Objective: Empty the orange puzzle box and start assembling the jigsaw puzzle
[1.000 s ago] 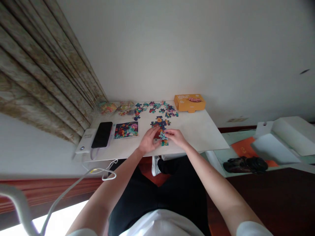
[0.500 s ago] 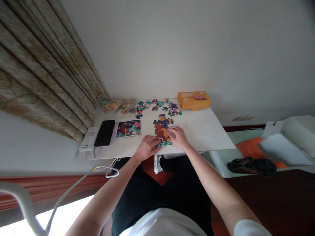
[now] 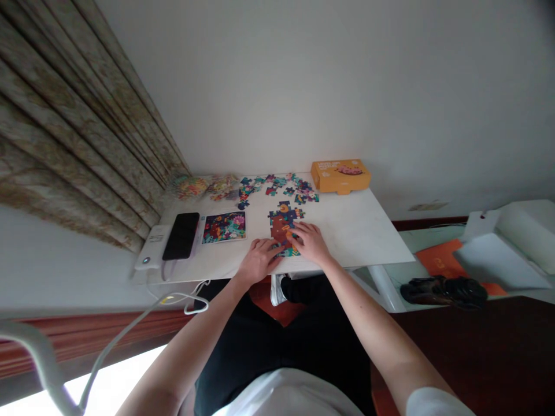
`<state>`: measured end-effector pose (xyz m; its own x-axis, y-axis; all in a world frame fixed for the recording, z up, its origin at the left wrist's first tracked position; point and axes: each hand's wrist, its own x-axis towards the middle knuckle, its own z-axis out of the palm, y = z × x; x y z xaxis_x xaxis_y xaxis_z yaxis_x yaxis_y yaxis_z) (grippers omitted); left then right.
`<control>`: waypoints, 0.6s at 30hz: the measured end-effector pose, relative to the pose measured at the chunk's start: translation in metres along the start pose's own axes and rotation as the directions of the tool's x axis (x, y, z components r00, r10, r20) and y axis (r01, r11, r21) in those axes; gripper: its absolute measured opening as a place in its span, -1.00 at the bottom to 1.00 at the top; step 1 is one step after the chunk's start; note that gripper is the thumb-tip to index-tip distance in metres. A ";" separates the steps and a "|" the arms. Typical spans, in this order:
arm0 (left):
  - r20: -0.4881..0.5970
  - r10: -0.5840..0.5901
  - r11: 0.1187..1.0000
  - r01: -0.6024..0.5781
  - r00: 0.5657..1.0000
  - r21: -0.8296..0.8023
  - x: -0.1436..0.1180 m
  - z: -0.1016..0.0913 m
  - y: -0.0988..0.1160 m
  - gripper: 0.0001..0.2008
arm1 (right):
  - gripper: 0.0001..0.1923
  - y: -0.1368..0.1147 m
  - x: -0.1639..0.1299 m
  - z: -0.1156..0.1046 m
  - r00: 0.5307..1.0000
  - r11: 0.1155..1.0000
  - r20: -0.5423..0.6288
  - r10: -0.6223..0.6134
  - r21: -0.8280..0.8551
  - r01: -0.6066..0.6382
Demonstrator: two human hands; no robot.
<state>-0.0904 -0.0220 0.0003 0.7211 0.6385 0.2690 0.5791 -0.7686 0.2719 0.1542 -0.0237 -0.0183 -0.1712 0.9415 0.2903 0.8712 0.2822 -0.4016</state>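
Left hand (image 3: 255, 260) has shifted to near-left corner of puzzle (image 3: 280, 225), baring its brown middle; right hand (image 3: 313, 244) at right edge. Fingers (image 3: 306, 229) bent, can't tell if pinching.

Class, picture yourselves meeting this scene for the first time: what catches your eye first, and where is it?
Probably the bright orange box, at the back of the white table near the wall. Next, the left hand and right hand at the partly joined puzzle, near the table's front edge. The dark-screened phone also stands out towards the table's left end, beside a colourful picture sheet.
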 end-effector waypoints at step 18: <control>0.011 0.170 0.985 -0.171 0.985 0.036 -0.005 0.006 0.000 -0.62 | -0.68 -0.003 -0.001 -0.002 1.000 1.000 -0.009 -0.009 -0.002 0.009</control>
<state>-0.0914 -0.0258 -0.0067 0.8132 0.4977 0.3016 0.4608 -0.8672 0.1884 0.1531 -0.0255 -0.0156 -0.1750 0.9373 0.3015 0.8706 0.2903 -0.3972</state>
